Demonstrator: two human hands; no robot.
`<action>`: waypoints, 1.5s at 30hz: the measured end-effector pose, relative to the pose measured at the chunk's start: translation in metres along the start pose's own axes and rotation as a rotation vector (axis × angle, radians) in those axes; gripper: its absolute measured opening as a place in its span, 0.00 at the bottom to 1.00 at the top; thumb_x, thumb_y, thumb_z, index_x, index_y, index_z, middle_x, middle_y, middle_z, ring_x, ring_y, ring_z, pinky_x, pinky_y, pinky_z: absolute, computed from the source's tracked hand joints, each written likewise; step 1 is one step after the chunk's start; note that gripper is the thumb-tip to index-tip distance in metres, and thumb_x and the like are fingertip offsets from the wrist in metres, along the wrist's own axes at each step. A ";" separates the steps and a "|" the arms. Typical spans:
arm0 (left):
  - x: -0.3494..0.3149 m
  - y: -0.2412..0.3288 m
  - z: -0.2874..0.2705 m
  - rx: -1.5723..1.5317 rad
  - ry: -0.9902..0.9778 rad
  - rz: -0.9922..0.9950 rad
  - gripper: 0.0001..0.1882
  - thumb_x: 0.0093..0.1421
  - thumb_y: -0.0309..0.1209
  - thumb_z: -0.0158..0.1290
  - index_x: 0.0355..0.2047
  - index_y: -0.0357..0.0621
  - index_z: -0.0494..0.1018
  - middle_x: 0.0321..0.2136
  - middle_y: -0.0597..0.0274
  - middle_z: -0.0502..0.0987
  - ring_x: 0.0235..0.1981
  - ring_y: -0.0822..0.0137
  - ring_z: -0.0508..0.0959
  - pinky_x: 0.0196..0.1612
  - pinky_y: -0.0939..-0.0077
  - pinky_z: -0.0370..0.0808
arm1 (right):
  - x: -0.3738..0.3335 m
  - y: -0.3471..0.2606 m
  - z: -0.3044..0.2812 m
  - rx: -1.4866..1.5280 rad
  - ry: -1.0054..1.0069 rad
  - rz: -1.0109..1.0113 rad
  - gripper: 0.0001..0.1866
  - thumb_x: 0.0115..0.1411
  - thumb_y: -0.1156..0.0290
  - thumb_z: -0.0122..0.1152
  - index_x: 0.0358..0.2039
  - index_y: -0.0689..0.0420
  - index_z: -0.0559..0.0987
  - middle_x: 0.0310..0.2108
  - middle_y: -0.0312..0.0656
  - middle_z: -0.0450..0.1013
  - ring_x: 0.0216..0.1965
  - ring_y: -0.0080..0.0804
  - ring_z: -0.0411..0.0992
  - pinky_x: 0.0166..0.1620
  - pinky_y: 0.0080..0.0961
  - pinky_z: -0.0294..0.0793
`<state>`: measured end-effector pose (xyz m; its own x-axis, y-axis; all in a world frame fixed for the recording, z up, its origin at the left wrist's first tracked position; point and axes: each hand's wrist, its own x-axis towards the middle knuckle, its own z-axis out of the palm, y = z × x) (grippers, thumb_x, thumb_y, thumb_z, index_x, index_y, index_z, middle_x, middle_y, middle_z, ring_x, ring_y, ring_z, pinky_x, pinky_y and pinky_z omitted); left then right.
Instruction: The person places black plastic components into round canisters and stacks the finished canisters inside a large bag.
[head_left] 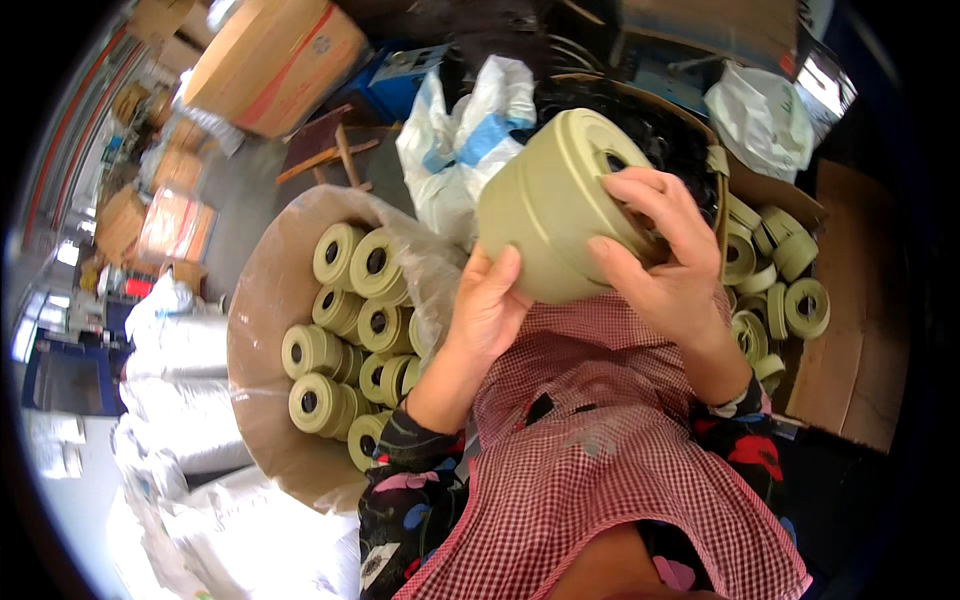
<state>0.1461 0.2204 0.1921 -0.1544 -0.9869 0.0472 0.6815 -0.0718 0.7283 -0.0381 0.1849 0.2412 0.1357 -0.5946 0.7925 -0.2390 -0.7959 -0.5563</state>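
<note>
Between my hands, up close at the middle, is an olive-green round canister (pixel 545 215) with ridged bands and a dark hole in its end face. It is tilted, that end turned to the upper right. My left hand (pixel 488 305) grips it from the lower left, thumb against the side wall. My right hand (pixel 675 245) holds the end face, its fingers around the dark hole and thumb on the rim. To the left, a large lined cardboard box (pixel 262 290) holds several similar canisters (pixel 320 400) in stacks.
An open box at right holds loose green rings and lids (pixel 795 255), with its cardboard flap (pixel 850 310) folded out. White plastic bags (pixel 450 150) lie beyond the canister. A taped carton (pixel 275 65) stands far left; white sacks (pixel 180 400) are piled at left.
</note>
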 end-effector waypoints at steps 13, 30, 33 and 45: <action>-0.017 0.066 -0.054 -0.415 0.130 0.138 0.25 0.66 0.40 0.35 0.59 0.42 0.57 0.56 0.55 0.64 0.57 0.58 0.65 0.59 0.58 0.61 | 0.043 -0.049 0.082 -0.208 -0.392 -0.577 0.29 0.43 0.64 0.69 0.47 0.58 0.72 0.51 0.54 0.65 0.48 0.51 0.65 0.47 0.39 0.66; -0.113 0.153 -0.347 -0.370 1.032 0.770 0.24 0.60 0.42 0.33 0.51 0.46 0.67 0.54 0.58 0.67 0.55 0.55 0.66 0.59 0.54 0.60 | -0.093 0.093 0.023 -0.049 -0.389 0.423 0.16 0.57 0.77 0.53 0.47 0.66 0.72 0.50 0.47 0.67 0.51 0.36 0.66 0.54 0.30 0.63; -0.119 0.138 -0.410 -0.414 1.149 0.816 0.25 0.60 0.44 0.32 0.52 0.47 0.67 0.55 0.58 0.66 0.56 0.55 0.65 0.59 0.54 0.60 | -0.108 0.102 0.011 -0.077 -0.304 0.522 0.15 0.60 0.75 0.50 0.47 0.66 0.72 0.49 0.45 0.68 0.51 0.35 0.66 0.54 0.29 0.62; -0.053 0.126 -0.497 -0.377 1.436 0.711 0.31 0.63 0.52 0.31 0.57 0.45 0.62 0.58 0.57 0.63 0.56 0.55 0.66 0.56 0.56 0.63 | -0.099 0.099 0.025 -0.142 -0.354 0.614 0.14 0.62 0.74 0.46 0.46 0.65 0.72 0.47 0.45 0.68 0.46 0.31 0.67 0.51 0.25 0.64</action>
<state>0.5954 0.1923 -0.0585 0.8486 -0.1383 -0.5107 0.4794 0.6093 0.6316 -0.0513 0.1626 0.1013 0.2349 -0.9501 0.2052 -0.4912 -0.2982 -0.8184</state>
